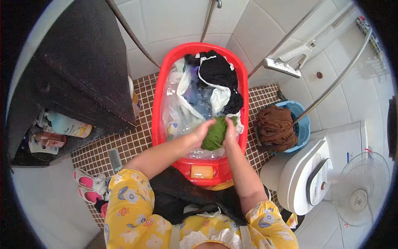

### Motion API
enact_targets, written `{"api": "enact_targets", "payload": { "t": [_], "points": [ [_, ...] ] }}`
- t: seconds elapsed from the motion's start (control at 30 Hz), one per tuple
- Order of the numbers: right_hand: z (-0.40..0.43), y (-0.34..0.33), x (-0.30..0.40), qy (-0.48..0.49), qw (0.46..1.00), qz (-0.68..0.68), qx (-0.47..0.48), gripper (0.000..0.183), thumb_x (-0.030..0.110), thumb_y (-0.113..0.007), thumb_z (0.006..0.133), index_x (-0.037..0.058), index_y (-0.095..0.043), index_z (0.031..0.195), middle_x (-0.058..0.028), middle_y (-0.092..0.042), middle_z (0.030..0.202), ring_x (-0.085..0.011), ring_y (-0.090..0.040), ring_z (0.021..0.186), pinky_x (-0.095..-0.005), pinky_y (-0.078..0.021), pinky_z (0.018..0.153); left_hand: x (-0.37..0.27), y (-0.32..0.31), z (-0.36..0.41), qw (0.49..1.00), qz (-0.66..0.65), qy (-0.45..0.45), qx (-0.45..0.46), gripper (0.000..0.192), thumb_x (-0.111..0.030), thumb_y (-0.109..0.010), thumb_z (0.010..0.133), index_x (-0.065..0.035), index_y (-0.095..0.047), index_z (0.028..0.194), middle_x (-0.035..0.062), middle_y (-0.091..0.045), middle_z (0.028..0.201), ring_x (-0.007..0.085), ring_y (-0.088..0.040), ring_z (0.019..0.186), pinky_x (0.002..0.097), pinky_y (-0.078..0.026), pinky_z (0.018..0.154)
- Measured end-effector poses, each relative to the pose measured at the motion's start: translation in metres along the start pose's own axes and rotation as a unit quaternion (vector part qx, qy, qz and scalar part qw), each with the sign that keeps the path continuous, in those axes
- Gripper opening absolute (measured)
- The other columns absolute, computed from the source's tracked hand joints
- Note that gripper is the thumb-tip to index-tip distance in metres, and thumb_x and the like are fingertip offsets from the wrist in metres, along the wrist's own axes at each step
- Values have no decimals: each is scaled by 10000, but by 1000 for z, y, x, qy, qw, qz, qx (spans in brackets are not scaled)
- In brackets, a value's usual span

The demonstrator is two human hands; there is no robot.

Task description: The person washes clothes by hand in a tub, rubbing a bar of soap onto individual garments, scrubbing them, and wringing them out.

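A bunched green cloth (215,137) is pressed between my two hands above the near half of a red plastic tub (157,93). My left hand (200,133) grips its left side, and my right hand (230,133) clasps the right side. Behind the cloth, a black garment with white edging (217,70) lies heaped in cloudy water. White fabric (186,99) and translucent plastic (170,93) fill the tub's left side. An orange bar of soap (201,171) rests in the recess of the tub's near rim.
To the right, a blue bucket (303,124) carries a brown cloth (275,127) and a mop. Beyond stand a toilet (298,180) and a fan (357,199). At left, a dark cabinet (84,62) holds several bottles (71,124); slippers (85,183) lie on the brown tiled floor (96,155).
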State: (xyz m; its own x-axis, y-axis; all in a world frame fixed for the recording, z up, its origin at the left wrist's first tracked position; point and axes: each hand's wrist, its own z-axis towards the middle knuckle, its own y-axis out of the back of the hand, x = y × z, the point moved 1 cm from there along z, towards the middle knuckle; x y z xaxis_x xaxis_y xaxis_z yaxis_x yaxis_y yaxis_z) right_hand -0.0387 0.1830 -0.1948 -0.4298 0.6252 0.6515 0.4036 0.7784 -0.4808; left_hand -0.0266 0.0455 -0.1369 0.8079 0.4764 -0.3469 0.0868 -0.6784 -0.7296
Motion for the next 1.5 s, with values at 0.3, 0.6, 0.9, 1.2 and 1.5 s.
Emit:
{"api": "enact_targets", "payload": {
  "t": [0.3, 0.6, 0.9, 1.2, 1.5],
  "points": [
    [-78, -5, 60, -61, 994, 72, 48, 376, 322, -507, 882, 50, -548, 1139, -109, -596, 1135, -282, -557, 1047, -439, -409, 945, -38, 45, 9, 996, -7, -58, -68, 396, -341, -448, 857, -32, -591, 1059, 114, -634, 1026, 267, -600, 937, 427, -452, 880],
    [-116, -95, 127, 102, 950, 164, 245, 506, 461, -402, 936, 85, -457, 1269, -98, -516, 1239, -268, -469, 1156, -433, -336, 1017, -72, 1, -35, 961, 168, -207, -68, 362, -276, -477, 816, -39, -576, 1071, 130, -621, 1050, 243, -591, 969, 380, -482, 837],
    [-120, -120, 158, 104, 944, 236, 204, 610, 558, -290, 917, 68, -547, 1173, -118, -572, 1152, -303, -514, 1081, -462, -368, 980, -24, -71, -109, 995, -3, 32, -95, 451, -440, -472, 887, -102, -527, 1181, 78, -580, 1175, 260, -551, 1087, 502, -413, 915],
    [-154, -97, 102, 40, 975, 156, 154, 312, 209, -491, 830, 45, -577, 1080, -127, -605, 1084, -278, -573, 996, -423, -423, 924, 5, -63, -69, 989, -77, -98, -80, 254, -278, -395, 901, -134, -576, 1008, 61, -624, 958, 205, -597, 884, 382, -499, 706],
    [-187, -54, 69, 351, 862, -364, 30, 406, 71, -573, 768, 43, -565, 1173, -157, -526, 1163, -287, -494, 1122, -355, -366, 973, -16, -71, -86, 982, -85, -156, -55, 428, -290, -342, 886, 2, -568, 1103, 164, -611, 1085, 268, -598, 996, 416, -463, 887]
  ]
}}
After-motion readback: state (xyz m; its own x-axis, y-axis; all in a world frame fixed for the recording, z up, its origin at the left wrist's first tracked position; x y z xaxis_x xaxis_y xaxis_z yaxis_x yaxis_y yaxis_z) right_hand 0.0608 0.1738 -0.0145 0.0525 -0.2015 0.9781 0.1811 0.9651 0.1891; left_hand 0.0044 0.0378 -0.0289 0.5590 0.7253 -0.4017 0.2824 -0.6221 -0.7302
